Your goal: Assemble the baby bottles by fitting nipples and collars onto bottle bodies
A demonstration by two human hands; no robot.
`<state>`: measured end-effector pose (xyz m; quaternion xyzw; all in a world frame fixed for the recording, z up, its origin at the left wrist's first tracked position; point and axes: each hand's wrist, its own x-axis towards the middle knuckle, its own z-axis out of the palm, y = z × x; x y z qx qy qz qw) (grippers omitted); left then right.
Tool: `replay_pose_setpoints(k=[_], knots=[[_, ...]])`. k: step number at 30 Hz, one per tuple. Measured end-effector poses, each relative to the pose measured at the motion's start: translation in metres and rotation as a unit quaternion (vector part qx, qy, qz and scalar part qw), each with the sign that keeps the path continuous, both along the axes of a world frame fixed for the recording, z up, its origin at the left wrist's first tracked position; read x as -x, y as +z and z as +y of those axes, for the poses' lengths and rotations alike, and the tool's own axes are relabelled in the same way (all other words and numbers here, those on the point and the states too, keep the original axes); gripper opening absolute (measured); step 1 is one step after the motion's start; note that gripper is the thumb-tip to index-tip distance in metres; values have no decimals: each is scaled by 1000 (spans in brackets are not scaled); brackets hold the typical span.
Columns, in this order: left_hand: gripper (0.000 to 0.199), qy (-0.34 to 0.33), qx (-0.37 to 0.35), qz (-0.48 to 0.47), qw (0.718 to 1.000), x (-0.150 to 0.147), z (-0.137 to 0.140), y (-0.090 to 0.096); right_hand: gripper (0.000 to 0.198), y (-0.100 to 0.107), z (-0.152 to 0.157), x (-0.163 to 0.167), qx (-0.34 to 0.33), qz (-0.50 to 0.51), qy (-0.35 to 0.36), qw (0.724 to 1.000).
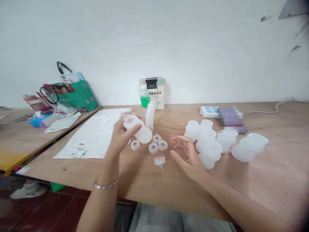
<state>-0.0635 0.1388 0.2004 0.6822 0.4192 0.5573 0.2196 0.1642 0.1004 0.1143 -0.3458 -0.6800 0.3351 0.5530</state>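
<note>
Head view: table [135, 185], nearest part before the seated person.
Loose cap [159, 161]: one, clear, apart from the other caps, spout toward the person; might skid or roll toward the table edge if a wrist brushed it.
Right hand [187, 153]: risk, an outward swing could topple the bottles just beside it; pose, palm turned inward, fingers spread and loosely curled, thumb apart; grip, empty.
Left hand [120, 133]: risk, a slack thumb could let the smooth plastic slip; pose, raised above the table, wrist upright, bracelet [105, 185] on the forearm; grip, thumb over the front, fingers behind, grasping a bottle.
Held bottle [145, 133]: one, milky white, in the left hand, tilted, base toward lower right; a spout seems to show at its upper end, though blur leaves this unsure.
Spare bottles [209, 153]: cluster, milky white, right of the right hand, crowded; one knocked could tip its neighbours.
Caps [154, 148]: small group, spouts up, between the hands.
Mailer [84, 135]: white, flat, left.
Stack [151, 114]: clear, curved, upright, behind the caps; its lean suggests a bump might fell it.
Phone [231, 118]: blurred out, beside a power strip [209, 111].
Water bottle [145, 100]: green label, before a paper bag [160, 93] at the wall.
</note>
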Motion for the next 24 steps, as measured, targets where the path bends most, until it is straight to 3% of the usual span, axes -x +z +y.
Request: replay_pose_setpoints(k=[2, 5, 10, 18, 22, 24], knots=[[35, 107, 39, 86, 990, 22, -11, 5, 34, 2, 0, -1, -6, 7, -6, 1000], [40, 250, 80, 233, 936, 49, -25, -1, 27, 4, 0, -2, -19, -16, -6, 1000], [41, 347, 135, 323, 870, 71, -20, -29, 18, 5, 2, -1, -24, -87, -10, 996], [41, 340, 62, 296, 890, 64, -14, -49, 8, 8, 1, -3, -36, -119, 2, 992], [40, 337, 75, 263, 901, 64, -16, -60, 14, 11, -5, -4, -120, -126, 11, 985], [50, 334, 85, 244, 907, 69, -18, -66, 20, 14, -7, -9, -174, -116, 1, 978]])
